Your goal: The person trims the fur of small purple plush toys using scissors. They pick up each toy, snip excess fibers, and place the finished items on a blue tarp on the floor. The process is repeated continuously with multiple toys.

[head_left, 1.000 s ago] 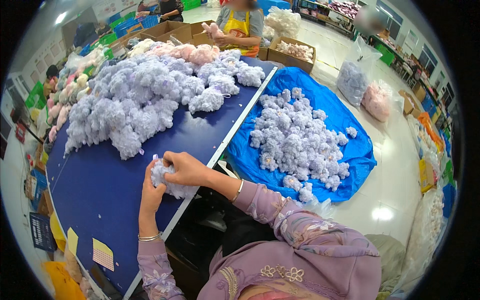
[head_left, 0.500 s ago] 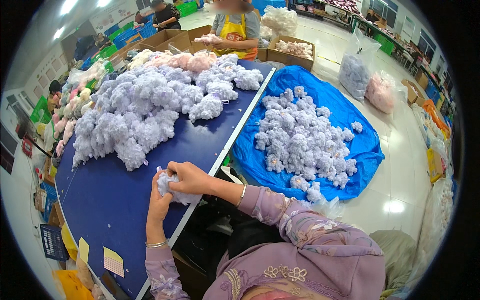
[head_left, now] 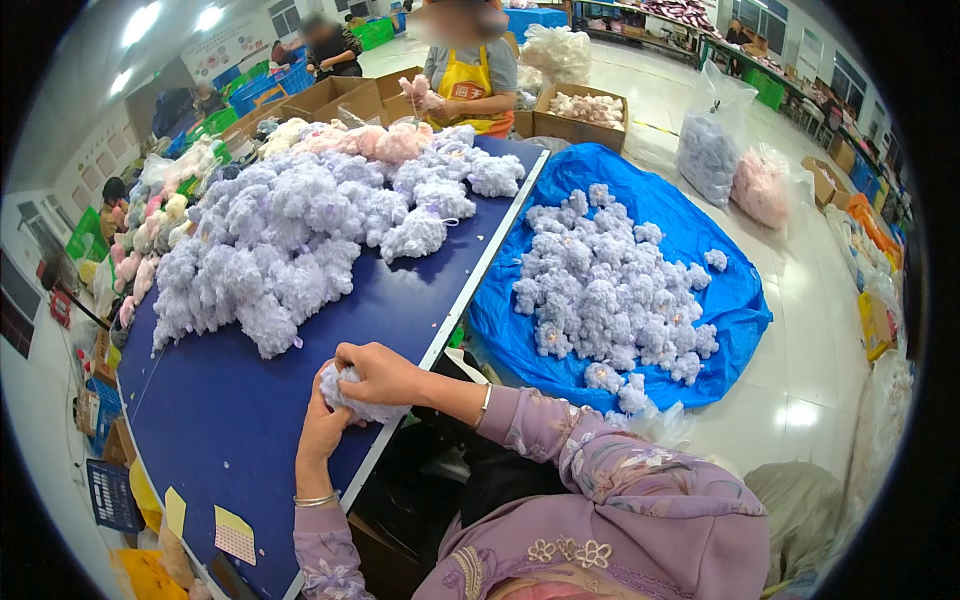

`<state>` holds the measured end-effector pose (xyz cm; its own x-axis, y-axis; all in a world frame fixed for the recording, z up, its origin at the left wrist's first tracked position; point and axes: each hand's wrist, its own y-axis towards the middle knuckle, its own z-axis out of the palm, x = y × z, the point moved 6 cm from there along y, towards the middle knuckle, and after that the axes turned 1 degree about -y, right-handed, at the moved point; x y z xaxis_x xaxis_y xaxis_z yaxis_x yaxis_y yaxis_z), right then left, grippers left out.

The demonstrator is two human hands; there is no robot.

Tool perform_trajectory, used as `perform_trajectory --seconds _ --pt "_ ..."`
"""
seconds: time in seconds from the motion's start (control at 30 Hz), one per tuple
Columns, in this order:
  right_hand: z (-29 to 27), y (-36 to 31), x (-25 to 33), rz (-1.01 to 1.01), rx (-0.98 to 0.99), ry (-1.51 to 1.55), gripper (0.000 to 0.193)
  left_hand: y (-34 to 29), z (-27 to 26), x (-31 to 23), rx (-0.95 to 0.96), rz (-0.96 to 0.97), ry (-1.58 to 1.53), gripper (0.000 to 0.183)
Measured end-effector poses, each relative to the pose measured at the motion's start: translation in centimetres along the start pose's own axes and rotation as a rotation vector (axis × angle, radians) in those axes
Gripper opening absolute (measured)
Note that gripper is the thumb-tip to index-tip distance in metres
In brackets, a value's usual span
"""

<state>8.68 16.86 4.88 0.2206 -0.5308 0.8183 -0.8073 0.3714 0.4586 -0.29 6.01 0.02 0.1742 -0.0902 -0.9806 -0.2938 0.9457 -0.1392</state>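
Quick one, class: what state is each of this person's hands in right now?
Left hand: closed, holding a lilac plush.
Right hand: closed on the same plush.

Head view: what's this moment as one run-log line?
left hand: holds fluffy lilac piece | right hand: holds same piece | where: near edge of blue tabletop | beyond: lilac pile

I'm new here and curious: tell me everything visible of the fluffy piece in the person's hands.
The fluffy piece is pale lavender and looks like soft plush. The left hand grips its left side, while the right hand holds it from above, hiding much of its shape. It is over the blue table, near the pale edge; whether it rests there is unclear.
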Motion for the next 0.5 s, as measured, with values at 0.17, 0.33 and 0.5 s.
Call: perform_trajectory --seconds 0.17,0.33,0.5 --pt "0.2 -0.3 0.9 -0.008 0.016 0.047 0.025 0.8 -0.9 0.1 -0.12 0.275 0.275 0.058" --pt "0.0 -0.6 0.4 0.061 0.03 0.108 0.024 1.5 -1.2 0.6 -0.09 0.302 0.276 0.061" --pt "-0.6 -0.4 -1.5 0.12 0.005 0.295 0.024 0.8 0.1 0.0 0.018 0.046 0.18 0.07"
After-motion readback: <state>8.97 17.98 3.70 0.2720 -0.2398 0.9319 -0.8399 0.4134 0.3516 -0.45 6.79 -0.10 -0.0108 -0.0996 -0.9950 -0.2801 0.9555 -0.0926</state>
